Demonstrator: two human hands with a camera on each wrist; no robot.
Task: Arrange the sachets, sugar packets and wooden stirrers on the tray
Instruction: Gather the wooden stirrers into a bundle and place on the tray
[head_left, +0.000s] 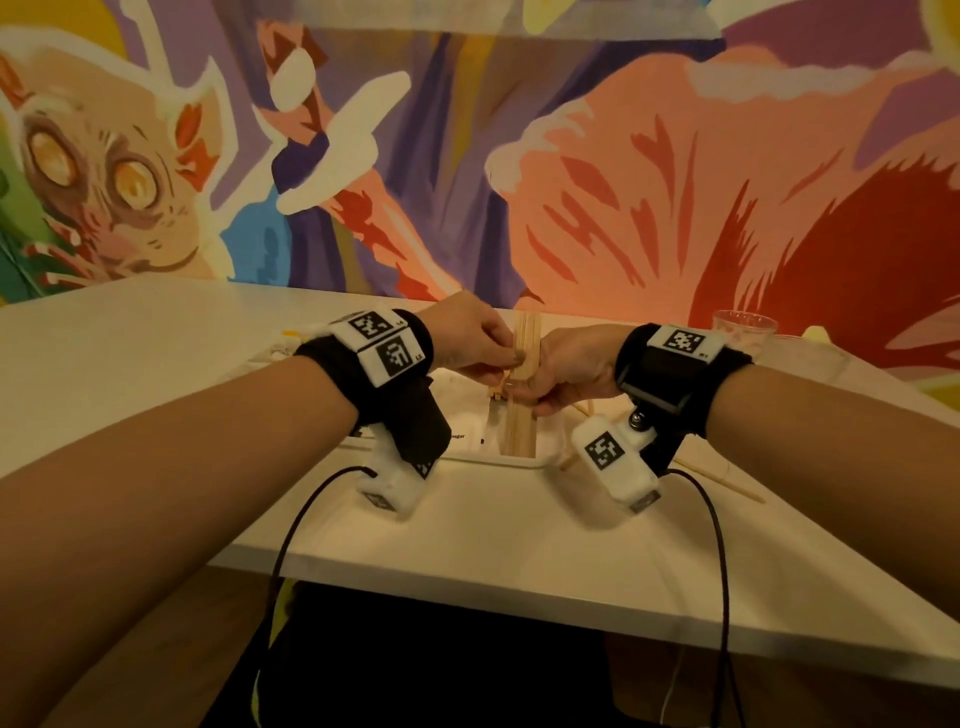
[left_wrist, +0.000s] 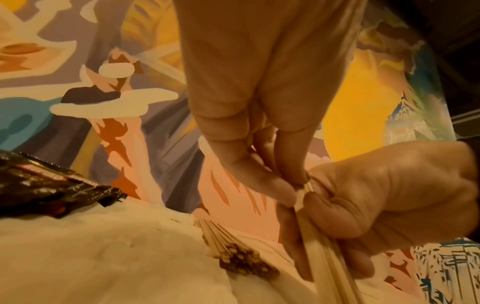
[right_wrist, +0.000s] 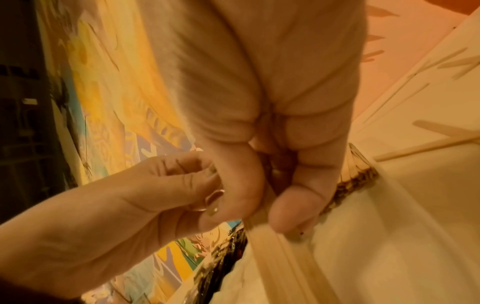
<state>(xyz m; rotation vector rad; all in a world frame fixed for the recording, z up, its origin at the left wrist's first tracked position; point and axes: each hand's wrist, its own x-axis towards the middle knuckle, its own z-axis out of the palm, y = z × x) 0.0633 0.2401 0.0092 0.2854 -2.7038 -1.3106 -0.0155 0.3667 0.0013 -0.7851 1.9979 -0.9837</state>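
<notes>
While both hands meet over the tray (head_left: 524, 460), left hand (head_left: 470, 332) and right hand (head_left: 574, 366) pinch the stirrer bundle (head_left: 525, 343), its lower end resting in the tray. Step: squaring stirrers. Next, likely: lay bundle flat beside sugar packet (head_left: 467, 436); loose stirrers (head_left: 727, 480) lie right of tray on table (head_left: 493, 530).

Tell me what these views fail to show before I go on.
- Tray contents: head view, wrists and hands cover most of it.
- Sugar packet print: head view, cut off by the left wrist camera.
- Stirrer count in the bundle: both hands' grip hides it.
- Dark sachet label: left wrist view, blurred.
</notes>
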